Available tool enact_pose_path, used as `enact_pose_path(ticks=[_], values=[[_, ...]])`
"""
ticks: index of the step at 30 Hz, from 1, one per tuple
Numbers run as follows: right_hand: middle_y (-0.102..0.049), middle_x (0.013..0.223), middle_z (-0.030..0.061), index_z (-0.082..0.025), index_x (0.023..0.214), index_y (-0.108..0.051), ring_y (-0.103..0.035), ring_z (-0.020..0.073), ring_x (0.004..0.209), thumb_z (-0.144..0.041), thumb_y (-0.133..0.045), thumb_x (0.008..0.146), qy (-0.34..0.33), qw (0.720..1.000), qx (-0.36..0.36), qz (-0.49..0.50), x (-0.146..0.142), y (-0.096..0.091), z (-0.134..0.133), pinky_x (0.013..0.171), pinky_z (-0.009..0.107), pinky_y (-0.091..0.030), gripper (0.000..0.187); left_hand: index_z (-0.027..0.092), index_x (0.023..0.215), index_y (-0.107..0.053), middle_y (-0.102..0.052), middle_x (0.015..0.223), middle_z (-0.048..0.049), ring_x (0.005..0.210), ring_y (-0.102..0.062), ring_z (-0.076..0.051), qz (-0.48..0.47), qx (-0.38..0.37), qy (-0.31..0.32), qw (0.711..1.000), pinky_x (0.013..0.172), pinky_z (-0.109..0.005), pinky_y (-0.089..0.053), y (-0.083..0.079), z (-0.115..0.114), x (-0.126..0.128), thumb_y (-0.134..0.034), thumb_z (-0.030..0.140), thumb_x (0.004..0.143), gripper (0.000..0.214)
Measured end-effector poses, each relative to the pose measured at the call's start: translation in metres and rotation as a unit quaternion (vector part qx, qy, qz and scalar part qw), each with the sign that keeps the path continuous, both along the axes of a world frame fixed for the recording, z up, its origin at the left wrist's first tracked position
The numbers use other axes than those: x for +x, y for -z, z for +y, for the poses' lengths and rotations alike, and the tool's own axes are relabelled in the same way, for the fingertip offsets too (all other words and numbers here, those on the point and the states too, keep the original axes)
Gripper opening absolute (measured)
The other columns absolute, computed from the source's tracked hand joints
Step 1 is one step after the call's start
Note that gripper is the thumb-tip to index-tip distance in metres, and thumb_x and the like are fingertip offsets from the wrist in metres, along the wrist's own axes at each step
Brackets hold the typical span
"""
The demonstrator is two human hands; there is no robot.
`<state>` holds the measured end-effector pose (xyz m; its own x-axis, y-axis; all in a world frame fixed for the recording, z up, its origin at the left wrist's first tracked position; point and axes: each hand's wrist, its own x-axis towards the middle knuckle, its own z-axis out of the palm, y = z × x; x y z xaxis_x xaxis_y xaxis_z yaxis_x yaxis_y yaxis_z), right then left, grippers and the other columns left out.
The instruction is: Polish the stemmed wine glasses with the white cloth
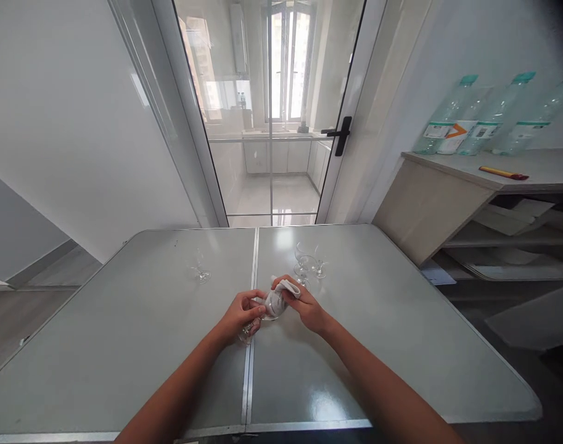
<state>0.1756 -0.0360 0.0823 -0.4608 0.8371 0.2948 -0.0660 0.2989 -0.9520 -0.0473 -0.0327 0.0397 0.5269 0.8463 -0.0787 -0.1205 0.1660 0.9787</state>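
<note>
A clear stemmed glass (272,311) is tilted sideways above the middle of the table, close to its seam. My left hand (245,312) is closed around the stem, with the foot showing below the fingers. A white cloth (287,287) is bunched in my right hand (304,306), and part of it is pushed into the bowl of the glass. Just beyond my right hand, several clear stemmed glasses (306,261) stand together, partly hidden by that hand. Farther left, one more clear stemmed glass (201,271) stands alone.
The grey folding table (124,345) has a metal edge and a centre seam. Behind it is a glass door (285,166) with a black handle (341,135). At right, a wooden shelf (443,185) holds several plastic bottles (487,123) and a yellow-and-red stick-like item (502,173).
</note>
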Motion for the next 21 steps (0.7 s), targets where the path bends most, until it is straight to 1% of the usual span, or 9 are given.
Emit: enact_pose_path(ticks=[2, 5, 7, 9, 11, 14, 16, 18, 21], values=[[-0.055, 0.089, 0.0034, -0.024, 0.105, -0.058, -0.047, 0.0201, 0.079, -0.049, -0.042, 0.104, 0.005, 0.998, 0.043, -0.037, 0.002, 0.000, -0.002, 0.075, 0.034, -0.041, 0.030, 0.014, 0.105, -0.061, -0.069, 0.067, -0.0021, 0.034, -0.047, -0.006, -0.018, 0.003, 0.007, 1.000, 0.036, -0.018, -0.032, 0.001, 0.001, 0.000, -0.079, 0.051, 0.082, 0.047], [-0.061, 0.089, 0.0035, -0.026, 0.109, -0.059, -0.050, 0.0227, 0.083, -0.034, -0.044, 0.101, 0.025, 0.985, 0.138, -0.100, 0.007, 0.005, -0.001, 0.085, 0.039, -0.041, 0.018, 0.014, 0.110, -0.061, -0.072, 0.073, -0.0050, 0.036, -0.049, -0.007, -0.019, 0.025, -0.017, 0.999, 0.037, -0.019, -0.034, 0.005, 0.001, 0.001, -0.083, 0.048, 0.078, 0.051], [-0.065, 0.091, 0.0033, -0.027, 0.114, -0.059, -0.053, 0.0233, 0.082, -0.025, -0.048, 0.096, 0.020, 0.968, 0.206, -0.139, 0.010, 0.007, 0.000, 0.094, 0.045, -0.037, 0.022, 0.015, 0.112, -0.061, -0.075, 0.079, -0.0069, 0.038, -0.051, -0.008, -0.001, 0.032, -0.035, 0.999, 0.038, -0.020, -0.037, 0.007, 0.000, 0.002, -0.083, 0.048, 0.078, 0.053], [-0.067, 0.094, 0.0032, -0.027, 0.118, -0.059, -0.054, 0.0226, 0.081, -0.020, -0.050, 0.092, 0.004, 0.958, 0.236, -0.163, 0.010, 0.009, 0.001, 0.100, 0.047, -0.033, 0.029, 0.017, 0.115, -0.063, -0.076, 0.085, -0.0074, 0.043, -0.053, -0.009, 0.046, 0.075, -0.068, 0.994, 0.043, -0.022, -0.041, 0.010, -0.003, 0.001, -0.081, 0.049, 0.080, 0.051], [-0.066, 0.097, 0.0037, -0.026, 0.117, -0.059, -0.055, 0.0220, 0.083, -0.021, -0.048, 0.095, 0.010, 0.970, 0.193, -0.147, 0.006, 0.009, 0.002, 0.096, 0.044, -0.036, 0.025, 0.019, 0.120, -0.066, -0.075, 0.086, -0.0052, 0.050, -0.057, -0.010, 0.128, 0.179, -0.119, 0.968, 0.051, -0.023, -0.046, 0.013, -0.005, -0.001, -0.080, 0.046, 0.081, 0.049], [-0.061, 0.094, 0.0021, -0.024, 0.105, -0.059, -0.052, 0.0202, 0.085, -0.033, -0.044, 0.103, 0.027, 0.996, 0.040, -0.077, -0.002, 0.008, 0.003, 0.083, 0.034, -0.040, 0.018, 0.024, 0.124, -0.071, -0.072, 0.074, -0.0016, 0.057, -0.060, -0.013, 0.243, 0.349, -0.177, 0.888, 0.062, -0.026, -0.050, 0.017, -0.008, -0.005, -0.082, 0.040, 0.079, 0.049], [-0.057, 0.091, 0.0004, -0.023, 0.100, -0.058, -0.050, 0.0187, 0.085, -0.042, -0.043, 0.105, 0.020, 0.998, -0.037, -0.049, -0.007, 0.009, 0.004, 0.080, 0.031, -0.039, 0.025, 0.025, 0.124, -0.072, -0.071, 0.072, -0.0019, 0.057, -0.061, -0.014, 0.269, 0.392, -0.180, 0.861, 0.064, -0.027, -0.051, 0.018, -0.007, -0.007, -0.082, 0.038, 0.078, 0.048], [-0.055, 0.092, -0.0003, -0.023, 0.101, -0.058, -0.049, 0.0180, 0.085, -0.048, -0.046, 0.104, 0.021, 0.997, -0.061, -0.039, -0.008, 0.010, 0.005, 0.079, 0.030, -0.039, 0.028, 0.025, 0.123, -0.071, -0.073, 0.078, -0.0034, 0.057, -0.061, -0.013, 0.257, 0.365, -0.166, 0.879, 0.062, -0.026, -0.051, 0.017, -0.006, -0.006, -0.081, 0.038, 0.079, 0.048], [-0.055, 0.090, -0.0004, -0.023, 0.107, -0.058, -0.048, 0.0174, 0.082, -0.050, -0.047, 0.103, 0.023, 0.998, -0.047, -0.029, -0.006, 0.009, 0.005, 0.075, 0.029, -0.038, 0.030, 0.020, 0.118, -0.068, -0.071, 0.076, -0.0020, 0.048, -0.056, -0.011, 0.168, 0.197, -0.116, 0.959, 0.048, -0.022, -0.045, 0.012, -0.004, -0.001, -0.081, 0.044, 0.080, 0.047]])
